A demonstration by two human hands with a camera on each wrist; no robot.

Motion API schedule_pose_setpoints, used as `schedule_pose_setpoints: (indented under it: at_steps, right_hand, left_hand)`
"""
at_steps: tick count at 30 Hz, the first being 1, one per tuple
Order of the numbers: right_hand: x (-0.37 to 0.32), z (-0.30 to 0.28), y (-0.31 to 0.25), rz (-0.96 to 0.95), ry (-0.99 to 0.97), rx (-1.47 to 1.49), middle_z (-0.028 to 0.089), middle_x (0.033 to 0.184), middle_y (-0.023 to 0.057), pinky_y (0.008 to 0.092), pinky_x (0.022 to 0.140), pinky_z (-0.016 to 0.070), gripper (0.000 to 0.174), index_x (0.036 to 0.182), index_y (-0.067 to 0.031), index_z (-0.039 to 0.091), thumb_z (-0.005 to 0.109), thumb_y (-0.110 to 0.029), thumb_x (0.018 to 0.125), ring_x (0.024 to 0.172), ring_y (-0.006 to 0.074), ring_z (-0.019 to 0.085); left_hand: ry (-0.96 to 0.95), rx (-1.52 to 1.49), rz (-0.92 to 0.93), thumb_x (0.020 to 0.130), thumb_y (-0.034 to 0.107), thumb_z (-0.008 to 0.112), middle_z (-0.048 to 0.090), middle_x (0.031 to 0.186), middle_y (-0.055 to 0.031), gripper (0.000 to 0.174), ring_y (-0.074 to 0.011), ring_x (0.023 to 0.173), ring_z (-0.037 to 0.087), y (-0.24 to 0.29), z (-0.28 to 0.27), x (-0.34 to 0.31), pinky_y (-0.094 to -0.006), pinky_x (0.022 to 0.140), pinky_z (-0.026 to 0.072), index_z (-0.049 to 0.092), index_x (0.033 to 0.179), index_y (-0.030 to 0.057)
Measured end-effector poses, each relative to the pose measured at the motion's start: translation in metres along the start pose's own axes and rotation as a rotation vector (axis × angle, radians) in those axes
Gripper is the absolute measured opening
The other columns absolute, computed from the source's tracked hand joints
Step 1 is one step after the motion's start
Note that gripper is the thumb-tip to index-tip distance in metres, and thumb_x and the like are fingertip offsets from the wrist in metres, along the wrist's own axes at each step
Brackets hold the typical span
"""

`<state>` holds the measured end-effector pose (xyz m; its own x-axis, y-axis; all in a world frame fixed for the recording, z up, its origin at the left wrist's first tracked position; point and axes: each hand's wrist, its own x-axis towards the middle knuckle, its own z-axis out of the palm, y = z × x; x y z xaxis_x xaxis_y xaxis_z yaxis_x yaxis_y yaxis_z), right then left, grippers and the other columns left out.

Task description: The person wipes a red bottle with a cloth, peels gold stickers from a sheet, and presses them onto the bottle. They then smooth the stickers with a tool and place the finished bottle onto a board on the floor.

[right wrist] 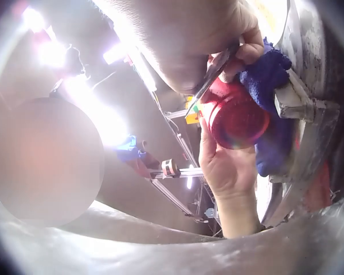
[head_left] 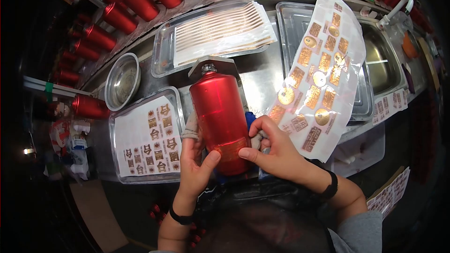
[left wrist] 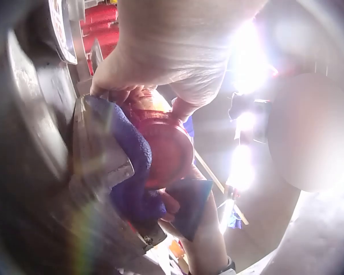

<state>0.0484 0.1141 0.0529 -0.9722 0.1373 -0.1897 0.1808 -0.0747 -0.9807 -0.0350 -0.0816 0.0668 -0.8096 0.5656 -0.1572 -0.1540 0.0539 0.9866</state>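
While its neck points away from the person, a glossy red metallic bottle point(head_left: 219, 107) lies between the two hands above the bench, its round base nearest the body and a gold-patterned label point(head_left: 234, 148) wrapped on the lower wall. The left hand point(head_left: 198, 163) grips the bottle's left side, fingers round the wall and thumb pressed near the label. The right hand point(head_left: 274, 152) sets its thumb on the label's other end, and its curled fingers pinch a thin, flat, dark piece point(right wrist: 213, 74), straight-edged and stiff-looking. A nubby blue cloth point(right wrist: 264, 80) lies against the bottle, padding a worn, pale, angular frame point(right wrist: 301, 109). The bench point(head_left: 258, 76) is smooth, shiny metal. To the left, a shallow round-cornered metal tray point(head_left: 150, 178) carries a white sheet point(head_left: 136, 133) printed with brown-gold characters, and a round metal bowl point(head_left: 123, 82) tilts just beyond. Behind the bottle, white sheets with gold stripes point(head_left: 222, 33) lie on another metal tray point(head_left: 164, 49). To the right, a large glossy sheet of gold stickers point(head_left: 323, 82), round and rectangular, curves over a third tray point(head_left: 293, 16). More red bottles point(head_left: 140, 2) line the back edge.
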Motion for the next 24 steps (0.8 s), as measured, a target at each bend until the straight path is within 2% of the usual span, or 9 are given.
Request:
schedule_pose_setpoints:
  at_steps: [11,17,24]
  right_hand:
    - [0.0055,0.0006,0.0078,0.039,-0.001,0.184,0.047,0.079,-0.0007,0.0222,0.054,0.0361,0.036,0.097,-0.007,0.049,0.075,-0.029,0.088,0.063,0.0041,0.04]
    - [0.0062,-0.0001,0.0048,0.106,0.014,0.09,0.047,0.074,-0.002,0.0219,0.053,0.0359,0.033,0.093,-0.0074,0.05,0.074,-0.029,0.09,0.062,0.0037,0.04]
    - [0.005,0.0001,0.0051,0.085,0.015,0.096,0.046,0.076,-0.002,0.0221,0.053,0.0347,0.031,0.094,-0.0076,0.049,0.073,-0.027,0.09,0.061,0.0036,0.039]
  left_hand:
    - [0.019,-0.009,-0.01,0.091,0.025,0.07,0.03,0.156,-0.0215,0.088,-0.0289,0.143,0.034,-0.0029,0.0007,-0.001,-0.0404,0.117,0.0267,0.015,0.154,-0.0053]
    - [0.027,-0.013,-0.013,0.09,0.024,0.07,0.031,0.155,-0.0214,0.088,-0.0288,0.143,0.035,-0.0011,0.0028,-0.001,-0.0401,0.117,0.0275,0.016,0.154,-0.0051]
    - [0.028,-0.035,-0.018,0.09,0.025,0.071,0.031,0.155,-0.0215,0.089,-0.0288,0.143,0.035,-0.0037,0.0022,-0.0015,-0.0401,0.117,0.0275,0.015,0.154,-0.0054]
